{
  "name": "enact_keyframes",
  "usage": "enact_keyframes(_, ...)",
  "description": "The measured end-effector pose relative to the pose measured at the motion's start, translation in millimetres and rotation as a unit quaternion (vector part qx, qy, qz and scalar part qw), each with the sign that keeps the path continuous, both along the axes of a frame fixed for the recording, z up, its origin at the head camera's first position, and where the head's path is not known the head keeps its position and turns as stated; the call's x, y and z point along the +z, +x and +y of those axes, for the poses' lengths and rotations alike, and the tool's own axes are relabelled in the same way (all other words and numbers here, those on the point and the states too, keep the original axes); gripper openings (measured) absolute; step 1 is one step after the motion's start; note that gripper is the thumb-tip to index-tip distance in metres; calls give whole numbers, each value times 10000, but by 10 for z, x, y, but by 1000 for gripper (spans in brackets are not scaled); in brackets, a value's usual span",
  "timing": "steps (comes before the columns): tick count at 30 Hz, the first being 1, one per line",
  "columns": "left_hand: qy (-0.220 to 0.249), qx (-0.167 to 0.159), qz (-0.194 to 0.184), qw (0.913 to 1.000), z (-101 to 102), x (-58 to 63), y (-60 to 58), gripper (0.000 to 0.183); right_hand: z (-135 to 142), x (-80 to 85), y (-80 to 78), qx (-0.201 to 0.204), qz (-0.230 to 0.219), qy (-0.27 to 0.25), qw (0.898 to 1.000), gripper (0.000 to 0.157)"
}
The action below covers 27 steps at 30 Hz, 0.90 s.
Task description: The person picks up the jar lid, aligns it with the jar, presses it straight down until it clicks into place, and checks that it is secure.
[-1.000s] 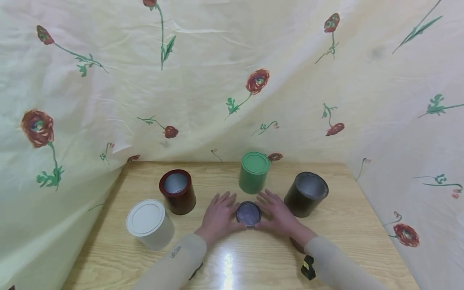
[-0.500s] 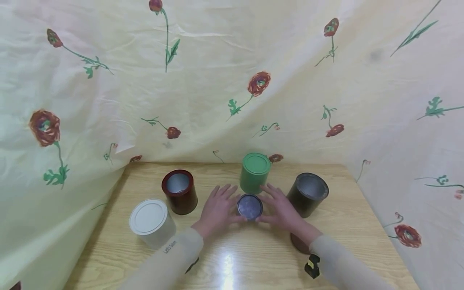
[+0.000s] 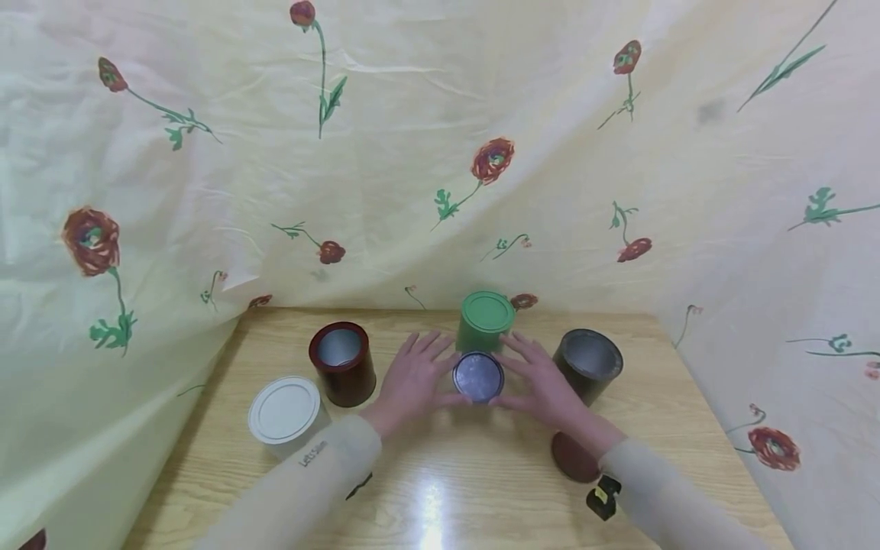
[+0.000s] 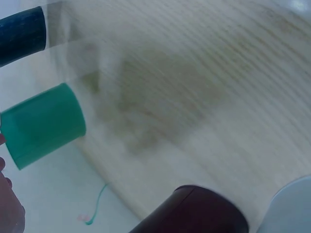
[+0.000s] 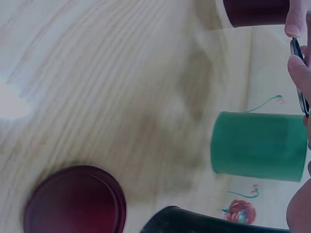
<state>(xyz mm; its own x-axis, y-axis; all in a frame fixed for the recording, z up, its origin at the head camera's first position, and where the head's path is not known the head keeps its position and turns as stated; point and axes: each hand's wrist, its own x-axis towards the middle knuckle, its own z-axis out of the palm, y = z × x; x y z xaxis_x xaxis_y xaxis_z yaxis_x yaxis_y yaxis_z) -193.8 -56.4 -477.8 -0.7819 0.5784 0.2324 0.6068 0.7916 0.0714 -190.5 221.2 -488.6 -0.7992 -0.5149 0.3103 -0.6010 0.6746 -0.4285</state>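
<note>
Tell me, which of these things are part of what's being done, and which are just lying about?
Part of the job:
dark lid, held between left hand and right hand
black canister, perhaps, being open and similarly dark

Seemingly just lying about:
dark red canister, open
dark red lid, on the table
green canister, closed
white canister, closed

Lid (image 3: 479, 378), grey-blue, black-rimmed; green canister (image 3: 487, 313); white canister (image 3: 285, 411); dark-red canister (image 3: 350, 380), grey inside; black canister (image 3: 588, 367), grey inside; tabletop (image 3: 495, 481), tan wood grain; cloth (image 3: 399, 99), cream, red-and-green flower print.
</note>
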Motion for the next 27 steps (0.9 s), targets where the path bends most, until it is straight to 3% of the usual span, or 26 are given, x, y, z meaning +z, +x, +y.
enact_keyframes(11, 467, -274, 207, 9983, 47, 259, -91, 80, 64, 201, -33, 46, 743, -296, 9968, 78)
enact_keyframes(17, 502, -367, 164, 9979, 109, 383, -161, 78, 120, 299, -47, -44, 678, -331, 9971, 79)
enact_keyframes(27, 78, -327, 222, 9992, 260, 559, -284, 80, 263, 411, -78, -324, 687, -291, 9967, 77)
